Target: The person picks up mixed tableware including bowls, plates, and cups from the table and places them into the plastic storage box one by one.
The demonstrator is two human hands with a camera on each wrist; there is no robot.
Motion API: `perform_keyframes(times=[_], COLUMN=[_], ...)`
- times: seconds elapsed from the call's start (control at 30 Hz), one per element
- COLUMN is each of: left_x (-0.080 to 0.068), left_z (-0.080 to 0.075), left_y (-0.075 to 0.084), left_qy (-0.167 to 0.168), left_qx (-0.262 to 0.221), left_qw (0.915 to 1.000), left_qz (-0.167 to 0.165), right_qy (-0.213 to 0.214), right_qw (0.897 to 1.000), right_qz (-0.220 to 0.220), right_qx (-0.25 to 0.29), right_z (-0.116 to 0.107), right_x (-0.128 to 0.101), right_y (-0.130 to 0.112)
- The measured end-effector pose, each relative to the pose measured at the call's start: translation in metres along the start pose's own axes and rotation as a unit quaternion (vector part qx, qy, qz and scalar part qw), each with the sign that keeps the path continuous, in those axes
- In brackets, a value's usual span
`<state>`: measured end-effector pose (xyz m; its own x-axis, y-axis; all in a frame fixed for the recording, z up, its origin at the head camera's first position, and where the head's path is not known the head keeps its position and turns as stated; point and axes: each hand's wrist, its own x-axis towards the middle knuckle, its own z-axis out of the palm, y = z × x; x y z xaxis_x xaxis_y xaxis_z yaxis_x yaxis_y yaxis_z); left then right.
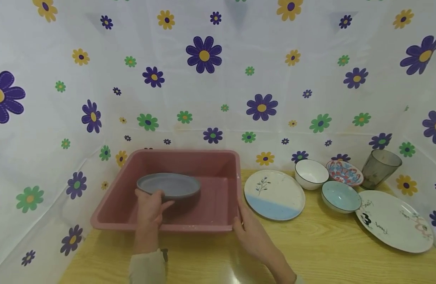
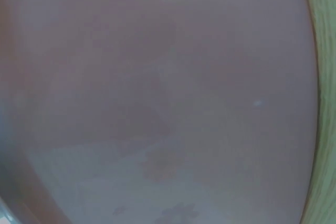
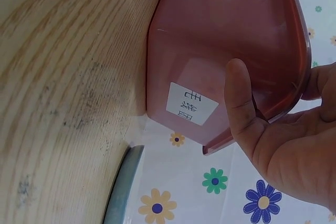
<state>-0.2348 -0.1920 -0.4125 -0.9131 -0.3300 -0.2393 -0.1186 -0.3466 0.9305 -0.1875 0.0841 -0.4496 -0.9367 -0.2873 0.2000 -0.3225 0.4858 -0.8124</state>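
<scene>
A pink plastic basin [image 1: 218,199] stands at the left of the wooden table. Over its inside, my left hand [image 1: 148,209] grips the near left edge of a grey-blue oval dish [image 1: 169,185], tilted a little. My right hand [image 1: 253,234] holds the basin's near right corner by the rim. In the right wrist view, the thumb of this hand [image 3: 294,150] lies against the outer wall, beside a white handwritten label [image 3: 191,102]. The left wrist view is mostly filled by the basin's blurred outer wall [image 2: 210,93]; the dish cannot be made out there.
Right of the basin lies a cream and blue plate [image 1: 274,195]. Farther right are a white bowl [image 1: 311,173], a patterned bowl [image 1: 345,172], a light blue bowl [image 1: 341,197], a grey glass [image 1: 381,169] and an oval plate [image 1: 392,223]. Flowered sheeting [image 1: 225,86] surrounds the table.
</scene>
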Motion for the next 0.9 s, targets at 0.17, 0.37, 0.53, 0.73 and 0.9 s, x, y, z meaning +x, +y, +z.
perform_keyframes(times=[0.17, 0.37, 0.53, 0.73, 0.9], left_x=[0.0001, -0.0024, -0.0025, -0.0003, -0.0015], left_z=[0.0013, -0.0006, -0.0002, 0.0030, 0.0014], left_y=[-0.0014, -0.0014, -0.0003, 0.0008, 0.0011], left_qy=[-0.002, 0.000, -0.005, -0.017, -0.017], left_qx=[0.018, 0.017, 0.025, 0.058, 0.088], left_qw=[0.9998, 0.9999, 0.9997, 0.9981, 0.9957], left_qz=[-0.001, -0.001, -0.004, -0.011, -0.025], right_qy=[0.005, 0.003, 0.005, 0.016, 0.008], right_qw=[1.000, 1.000, 1.000, 1.000, 1.000], right_qz=[-0.009, -0.007, -0.008, -0.004, -0.002], right_qx=[-0.001, -0.003, -0.002, -0.002, 0.009], right_z=[0.0006, 0.0023, 0.0029, 0.0022, 0.0029], right_x=[-0.0007, -0.0014, -0.0016, -0.0007, -0.0004], right_y=[-0.0004, -0.0012, -0.0016, -0.0005, -0.0009])
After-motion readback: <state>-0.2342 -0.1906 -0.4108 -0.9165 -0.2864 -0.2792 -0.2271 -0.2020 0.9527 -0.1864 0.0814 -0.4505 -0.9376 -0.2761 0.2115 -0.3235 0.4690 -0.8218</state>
